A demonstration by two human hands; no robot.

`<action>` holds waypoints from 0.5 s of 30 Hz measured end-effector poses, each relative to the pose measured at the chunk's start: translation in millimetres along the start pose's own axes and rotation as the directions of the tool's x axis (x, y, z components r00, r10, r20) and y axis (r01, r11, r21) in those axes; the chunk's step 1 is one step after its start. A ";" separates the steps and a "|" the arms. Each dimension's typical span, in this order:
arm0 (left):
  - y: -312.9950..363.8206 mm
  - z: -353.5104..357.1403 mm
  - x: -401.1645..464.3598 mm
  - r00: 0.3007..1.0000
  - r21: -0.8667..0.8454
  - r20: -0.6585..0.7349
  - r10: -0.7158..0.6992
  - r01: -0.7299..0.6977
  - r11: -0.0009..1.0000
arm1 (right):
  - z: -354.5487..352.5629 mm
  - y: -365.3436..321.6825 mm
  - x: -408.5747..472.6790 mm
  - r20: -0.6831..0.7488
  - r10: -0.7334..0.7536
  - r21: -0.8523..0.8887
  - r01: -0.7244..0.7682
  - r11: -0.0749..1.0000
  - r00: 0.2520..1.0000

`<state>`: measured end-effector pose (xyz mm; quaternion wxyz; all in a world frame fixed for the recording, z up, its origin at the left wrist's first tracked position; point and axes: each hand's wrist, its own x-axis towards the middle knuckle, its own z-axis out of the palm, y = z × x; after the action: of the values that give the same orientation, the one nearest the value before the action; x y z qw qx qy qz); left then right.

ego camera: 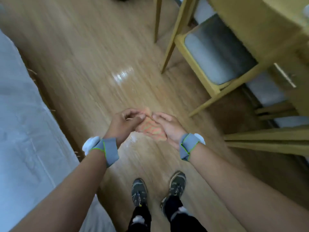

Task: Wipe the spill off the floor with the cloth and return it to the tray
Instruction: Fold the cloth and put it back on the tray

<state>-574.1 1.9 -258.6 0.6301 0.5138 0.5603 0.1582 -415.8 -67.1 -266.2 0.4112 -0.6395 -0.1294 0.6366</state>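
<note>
Glossy wood-plank floor [93, 67] beneath both hands' closed grip on crumpled orange cloth [153, 128].

Floor [93, 52]: light wood-grain planks, smooth, glossy where light glares off a wet-looking patch [122, 74]; cloth [153, 129]: soft woven fabric, orange with pale pattern, matt, bunched between left hand [124, 122] and right hand [168, 127]. Chair [197, 52]: pale wood frame, satin finish, with grey matt upholstered seat; bed cover [21, 118]: white textile, matt, faintly creased; wrist bands [108, 151]: grey fabric, green stitched edge; drawer handle [284, 75]: brushed metal; shoes [139, 191]: dark mesh, scuffed.
</note>
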 end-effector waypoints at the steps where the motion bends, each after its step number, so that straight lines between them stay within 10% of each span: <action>1: 31.0 1.6 -20.3 1.000 0.028 0.028 0.011 -0.012 1.000 | -4.1 -24.5 -29.5 -0.021 -0.029 -0.027 0.029 0.999 0.999; 15: 357.4 46.0 -145.2 0.885 0.416 0.386 0.261 -0.420 0.806 | -53.3 -255.3 -284.4 -0.229 -0.084 0.076 0.104 0.992 0.970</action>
<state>-446.4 18.5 107.9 0.5202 0.7673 0.3728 0.0405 -319.7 -121.9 103.5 0.4805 -0.6820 -0.0839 0.5450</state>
